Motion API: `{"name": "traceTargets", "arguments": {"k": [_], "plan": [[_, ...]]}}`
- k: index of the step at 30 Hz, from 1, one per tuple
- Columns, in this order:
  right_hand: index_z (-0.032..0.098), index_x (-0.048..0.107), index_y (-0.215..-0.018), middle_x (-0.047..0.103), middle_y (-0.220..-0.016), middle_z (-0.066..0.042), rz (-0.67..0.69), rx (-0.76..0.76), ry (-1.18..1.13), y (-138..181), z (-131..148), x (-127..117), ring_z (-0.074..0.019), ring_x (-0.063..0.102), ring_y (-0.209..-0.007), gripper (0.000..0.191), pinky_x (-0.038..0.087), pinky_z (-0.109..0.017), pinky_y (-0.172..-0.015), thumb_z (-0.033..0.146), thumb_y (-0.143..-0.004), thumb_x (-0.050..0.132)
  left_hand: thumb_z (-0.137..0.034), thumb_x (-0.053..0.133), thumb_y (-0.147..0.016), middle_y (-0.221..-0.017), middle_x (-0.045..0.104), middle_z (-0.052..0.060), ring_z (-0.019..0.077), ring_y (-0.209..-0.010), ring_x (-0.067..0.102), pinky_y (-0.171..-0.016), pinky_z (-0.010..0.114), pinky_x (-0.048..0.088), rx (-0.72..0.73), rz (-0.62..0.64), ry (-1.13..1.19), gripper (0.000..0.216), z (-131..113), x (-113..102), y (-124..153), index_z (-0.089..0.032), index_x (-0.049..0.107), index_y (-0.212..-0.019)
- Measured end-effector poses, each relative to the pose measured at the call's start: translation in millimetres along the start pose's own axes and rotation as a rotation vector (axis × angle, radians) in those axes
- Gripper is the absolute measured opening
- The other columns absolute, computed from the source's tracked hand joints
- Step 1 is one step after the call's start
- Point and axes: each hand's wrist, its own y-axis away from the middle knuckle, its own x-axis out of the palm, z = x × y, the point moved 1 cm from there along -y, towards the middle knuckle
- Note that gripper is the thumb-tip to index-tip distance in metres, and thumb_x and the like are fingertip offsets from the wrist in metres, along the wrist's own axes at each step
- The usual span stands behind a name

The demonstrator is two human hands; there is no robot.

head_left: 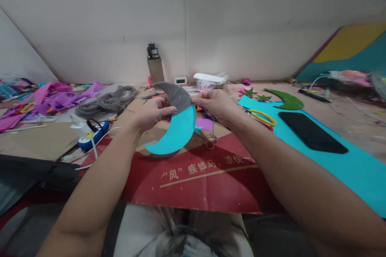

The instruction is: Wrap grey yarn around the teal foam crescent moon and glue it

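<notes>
A crescent-moon cutout [181, 128] is held up over the red cardboard in front of me. Its lower part is bright turquoise, and its upper part is covered with grey cord laid in rows. My left hand [150, 113] pinches the left edge where grey meets turquoise, thumb on the face. At the right edge, my right hand [215, 104] is closed with fingertips together, close to the same border. A strand of grey cord [213, 132] hangs below my right hand and ends in loops on the cardboard. Whether the right fingers also grip that strand is hidden.
Grey cord lies in a bundle [108, 101] at left, near a blue power strip [93, 134] and purple scraps [63, 96]. At right, a black phone [312, 132], yellow-handled scissors [262, 116] and a green crescent [286, 99] lie on a turquoise sheet [356, 172].
</notes>
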Motion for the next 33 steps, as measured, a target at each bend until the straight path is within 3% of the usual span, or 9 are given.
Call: {"name": "traceTargets", "arguments": {"k": [6, 11, 17, 25, 33], "plan": [[0.017, 0.057, -0.068, 0.040, -0.050, 0.006, 0.059, 0.040, -0.112, -1.8, -2.3, -1.2, -0.0045, 0.024, -0.040, 0.022, 0.017, -0.023, -0.037, 0.035, -0.077, 0.067, -0.025, 0.075, -0.063, -0.080, 0.066, 0.006, 0.0143, -0.071, 0.060, -0.061, 0.025, 0.046, -0.026, -0.075, -0.060, 0.037, -6.0, 4.8, 3.0, -0.012, 0.062, -0.095], [0.017, 0.056, -0.066, 0.046, -0.053, 0.004, 0.106, 0.031, -0.110, -0.5, 3.1, -3.5, -0.0043, 0.025, -0.040, 0.021, 0.018, -0.024, -0.038, 0.031, -0.079, 0.065, -0.022, 0.076, -0.060, -0.082, 0.067, 0.007, 0.0182, -0.081, 0.063, -0.071, 0.029, 0.049, -0.020, -0.046, -0.135, 0.033, -11.0, 7.2, 4.2, -0.012, 0.062, -0.089], [0.018, 0.055, -0.065, 0.041, -0.049, 0.005, 0.104, 0.032, -0.075, -1.9, 1.2, -3.3, -0.0047, 0.023, -0.039, 0.022, 0.015, -0.024, -0.038, 0.030, -0.081, 0.062, -0.022, 0.078, -0.058, -0.085, 0.068, 0.007, 0.0203, -0.084, 0.064, -0.077, 0.033, 0.049, 0.025, -0.079, -0.158, 0.038, -8.7, 7.2, 2.7, -0.012, 0.061, -0.091], [0.018, 0.053, -0.062, 0.036, -0.047, 0.007, 0.170, 0.007, -0.158, -1.3, 3.9, -5.3, -0.0049, 0.021, -0.041, 0.025, 0.014, -0.023, -0.040, 0.032, -0.079, 0.065, -0.022, 0.078, -0.058, -0.100, 0.068, 0.010, 0.0203, -0.090, 0.063, -0.077, 0.030, 0.049, 0.141, 0.016, 0.056, 0.050, -4.3, 5.2, 1.0, -0.013, 0.061, -0.105], [0.017, 0.057, -0.064, 0.036, -0.048, 0.006, 0.156, -0.081, -0.170, -6.7, 0.9, -11.1, -0.0042, 0.023, -0.041, 0.020, 0.013, -0.024, -0.041, 0.028, -0.078, 0.065, -0.020, 0.076, -0.063, -0.097, 0.068, 0.008, 0.0164, -0.083, 0.064, -0.067, 0.023, 0.048, 0.167, 0.016, 0.105, 0.042, -2.0, 2.6, 2.7, -0.015, 0.063, -0.103]]}}
